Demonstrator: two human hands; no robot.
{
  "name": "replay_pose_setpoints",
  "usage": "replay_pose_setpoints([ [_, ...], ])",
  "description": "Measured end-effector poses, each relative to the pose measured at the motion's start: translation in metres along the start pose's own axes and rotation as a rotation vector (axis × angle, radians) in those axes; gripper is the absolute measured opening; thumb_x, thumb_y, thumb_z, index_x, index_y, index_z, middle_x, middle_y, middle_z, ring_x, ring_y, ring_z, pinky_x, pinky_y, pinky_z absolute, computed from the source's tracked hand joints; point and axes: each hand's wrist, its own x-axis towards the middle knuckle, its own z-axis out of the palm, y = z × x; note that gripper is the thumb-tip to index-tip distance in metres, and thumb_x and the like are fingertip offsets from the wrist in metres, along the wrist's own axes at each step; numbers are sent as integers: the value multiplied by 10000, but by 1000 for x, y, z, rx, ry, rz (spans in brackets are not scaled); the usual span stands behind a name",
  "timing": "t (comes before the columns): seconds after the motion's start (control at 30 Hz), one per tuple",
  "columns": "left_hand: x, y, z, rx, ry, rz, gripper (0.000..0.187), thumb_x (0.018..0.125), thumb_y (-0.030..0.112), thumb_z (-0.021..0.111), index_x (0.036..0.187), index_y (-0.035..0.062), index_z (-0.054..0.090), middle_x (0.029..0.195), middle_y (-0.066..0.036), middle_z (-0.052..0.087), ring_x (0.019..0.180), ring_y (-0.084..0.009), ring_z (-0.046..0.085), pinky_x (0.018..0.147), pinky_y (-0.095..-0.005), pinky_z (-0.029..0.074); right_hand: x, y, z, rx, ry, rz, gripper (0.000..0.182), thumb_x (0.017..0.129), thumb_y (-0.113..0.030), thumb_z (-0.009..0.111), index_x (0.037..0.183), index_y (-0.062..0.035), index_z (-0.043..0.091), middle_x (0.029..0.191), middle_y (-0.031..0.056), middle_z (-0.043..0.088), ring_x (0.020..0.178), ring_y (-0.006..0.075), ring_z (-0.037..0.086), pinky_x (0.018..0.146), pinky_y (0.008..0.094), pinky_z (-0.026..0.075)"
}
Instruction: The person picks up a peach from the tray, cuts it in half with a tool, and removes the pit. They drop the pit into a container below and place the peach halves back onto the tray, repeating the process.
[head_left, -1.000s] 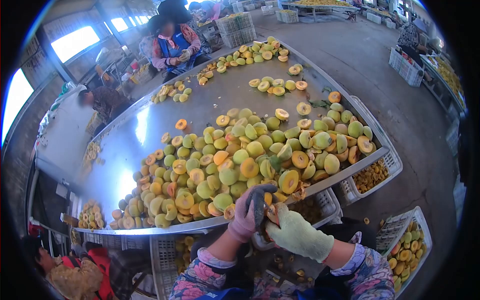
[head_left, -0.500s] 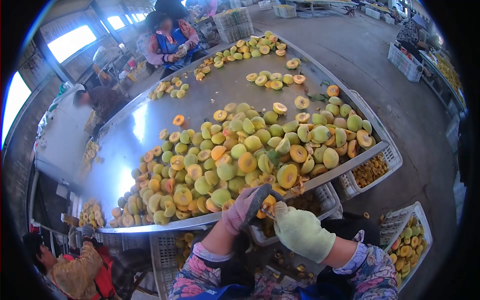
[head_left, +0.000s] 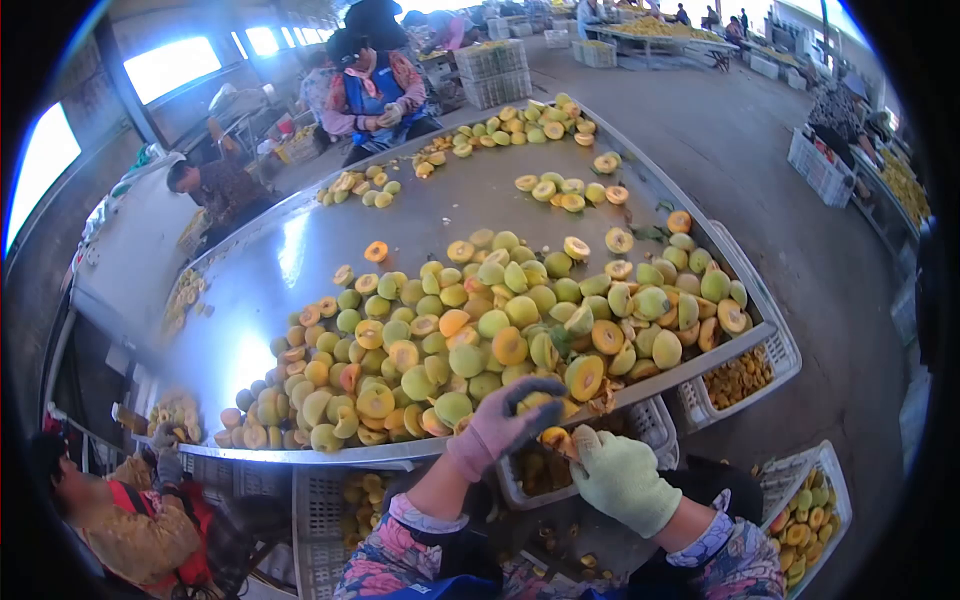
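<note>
My left hand (head_left: 505, 425), in a pink glove with dark grey fingers, is at the near edge of the metal table (head_left: 350, 240). Its fingers are curved and apart, beside a yellow fruit piece; whether they touch it I cannot tell. Just right of it and lower, my right hand (head_left: 622, 482), in a pale green glove, is closed on an orange fruit piece (head_left: 558, 440). Any tool inside the right hand is hidden. A large heap of green and orange halved fruit (head_left: 465, 360) lies on the table just beyond both hands.
Below the table edge is a white crate (head_left: 515, 490). Other crates stand at the right (head_left: 790, 365) and lower right (head_left: 845, 500). A person in a red vest (head_left: 130, 500) sits at lower left; another in blue (head_left: 375, 100) is at the far side.
The view has shifted, so the table sits slightly lower and to the right. My left fingers have opened away from the orange fruit piece, which is now at my right fingertips.
</note>
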Motion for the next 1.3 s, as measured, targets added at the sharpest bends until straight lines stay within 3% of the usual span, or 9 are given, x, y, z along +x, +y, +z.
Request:
replay_pose_setpoints([
  [0.03, -2, 3, 5, 363, -57, 206, 310, 878, 167, 728, 1172, 91, 670, 1131, -95, 691, 1005, -245, 674, 915, -356, 528, 0, 4, -4, -9, 7, -28, 212, 854, -209, 634, 988, -80, 532, 699, 94, 614, 589, 307, 656, 485, 434, 516],
  [0.13, -10, 3, 14, 645, -223, 156, 251, 892, 166, 696, 1131, 92, 674, 1095, -89, 695, 1012, -249, 666, 923, -358, 509, -1, 12, -16, -52, -69, -54, 218, 799, -203, 692, 956, -102, 579, 726, 95, 618, 642, 315, 656, 546, 426, 517],
  [0.23, -9, 6, 11, 606, -260, 128, 264, 888, 255, 684, 1105, 108, 659, 1066, -162, 671, 974, -330, 649, 883, -391, 517, -3, 8, -21, -45, -68, -66, 195, 802, -204, 691, 929, -114, 573, 711, 82, 608, 629, 307, 651, 536, 423, 511],
  [0.5, -6, 0, 25, 718, -114, 223, 250, 885, 145, 679, 1128, 103, 642, 1068, -105, 679, 1005, -289, 651, 905, -376, 515, -2, 12, -20, -78, 15, -70, 171, 791, -174, 698, 883, -116, 566, 691, 71, 585, 615, 303, 639, 522, 431, 496],
  [0.63, -4, -7, 17, 572, -187, 54, 285, 870, 139, 697, 1144, 96, 633, 1093, -115, 672, 1025, -297, 641, 921, -377, 508, 2, 14, -17, -142, 31, -128, 192, 764, -161, 705, 879, -110, 559, 710, 72, 573, 638, 293, 630, 537, 434, 483],
  [0.83, -24, 16, 24, 756, 224, 339, 386, 837, 157, 741, 1203, 105, 631, 1146, -126, 666, 1080, -307, 638, 950, -376, 507, 3, 19, -13, -126, -108, -30, 202, 775, -159, 699, 926, -93, 582, 753, 104, 614, 681, 327, 645, 572, 446, 505],
  [1.0, -87, 48, -26, 960, 500, 223, 321, 869, 120, 700, 1177, 55, 636, 1114, -136, 681, 1039, -318, 658, 899, -376, 527, 4, 9, -19, -38, -77, -59, 204, 792, -173, 709, 936, -86, 594, 766, 113, 639, 681, 337, 652, 588, 445, 523],
  [1.17, -179, 78, -86, 1613, 741, -297, 403, 921, 436, 603, 1119, 95, 685, 1005, -151, 680, 990, -327, 639, 897, -430, 493, 1, 6, -23, 38, -45, -67, 197, 793, -172, 714, 927, -87, 597, 752, 110, 634, 675, 335, 651, 586, 443, 524],
  [1.3, -165, 90, -97, 1620, 800, -178, 412, 920, 445, 605, 1126, 96, 682, 1006, -159, 677, 993, -339, 634, 915, -435, 486, 1, 1, -19, 58, -64, -83, 195, 796, -178, 715, 922, -86, 596, 736, 109, 629, 683, 339, 652, 594, 451, 524],
])
